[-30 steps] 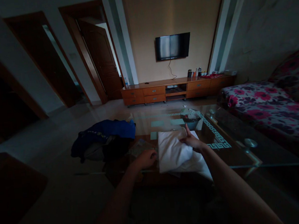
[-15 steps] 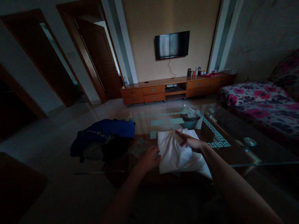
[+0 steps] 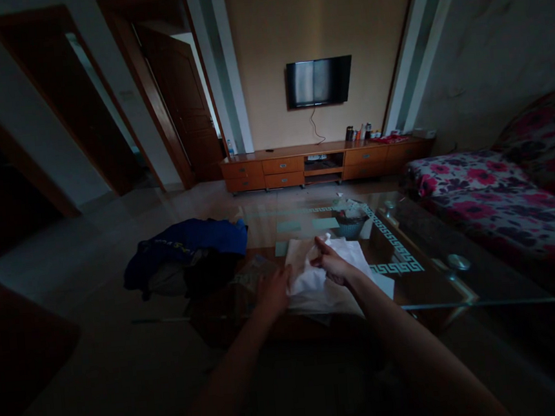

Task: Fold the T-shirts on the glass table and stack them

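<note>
A folded white cloth (image 3: 308, 283), perhaps a garment, lies on the near part of the glass table (image 3: 499, 297). My right hand (image 3: 333, 264) is closed on its upper layer, which bunches up in creases around the fingers. At the cloth's left edge, my left hand (image 3: 272, 292) has its fingers curled against the border, seemingly gripping it; dim light hides the fingertips in part. A clear plastic bag (image 3: 258, 268) appears to lie just beyond the left hand.
A heap of blue and dark clothing (image 3: 188, 245) lies on the table's left side. Behind the cloth stands a small basket (image 3: 351, 227) with a plastic liner. A flowered sofa (image 3: 479, 180) is at the right; a low wooden cabinet (image 3: 284, 168) stands under the television (image 3: 319, 82).
My right hand has moved slightly left and closed on the cloth, bunching its upper layer. My left hand has come against the cloth's left edge. The view has shifted a little.
</note>
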`<state>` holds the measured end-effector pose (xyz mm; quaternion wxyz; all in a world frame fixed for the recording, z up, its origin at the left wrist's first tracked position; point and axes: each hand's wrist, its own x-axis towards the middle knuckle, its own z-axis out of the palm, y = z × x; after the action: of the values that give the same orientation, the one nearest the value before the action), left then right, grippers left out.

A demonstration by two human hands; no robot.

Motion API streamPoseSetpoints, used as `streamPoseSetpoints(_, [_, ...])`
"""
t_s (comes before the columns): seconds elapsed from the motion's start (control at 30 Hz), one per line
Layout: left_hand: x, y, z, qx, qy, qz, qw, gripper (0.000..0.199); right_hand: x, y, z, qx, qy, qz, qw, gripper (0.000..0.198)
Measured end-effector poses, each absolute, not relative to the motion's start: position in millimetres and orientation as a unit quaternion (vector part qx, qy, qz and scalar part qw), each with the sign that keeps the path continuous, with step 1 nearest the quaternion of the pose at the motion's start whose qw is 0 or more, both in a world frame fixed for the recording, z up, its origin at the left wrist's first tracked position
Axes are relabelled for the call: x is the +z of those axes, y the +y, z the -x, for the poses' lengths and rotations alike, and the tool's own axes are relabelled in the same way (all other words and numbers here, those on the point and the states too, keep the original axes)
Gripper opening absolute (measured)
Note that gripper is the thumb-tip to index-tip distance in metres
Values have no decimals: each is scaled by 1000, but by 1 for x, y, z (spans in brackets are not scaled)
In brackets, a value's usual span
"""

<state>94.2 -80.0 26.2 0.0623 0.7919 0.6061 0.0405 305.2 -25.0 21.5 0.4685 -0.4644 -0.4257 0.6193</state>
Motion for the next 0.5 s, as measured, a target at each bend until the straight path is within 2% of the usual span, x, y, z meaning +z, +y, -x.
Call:
streamPoseSetpoints(0.13, [38, -75, -80, 59, 642, -762, -61, 64, 12, -24, -301, 599, -457, 459, 472, 109])
streamPoseSetpoints(0.33, [26, -97, -129, 148, 503, -847, -88, 90, 20, -21, -307, 612, -426, 461, 482, 103])
streamPoseSetpoints(0.5, [29, -104, -161, 199, 505, -832, -114, 75, 37, -25, -327, 609, -416, 476, 480, 92])
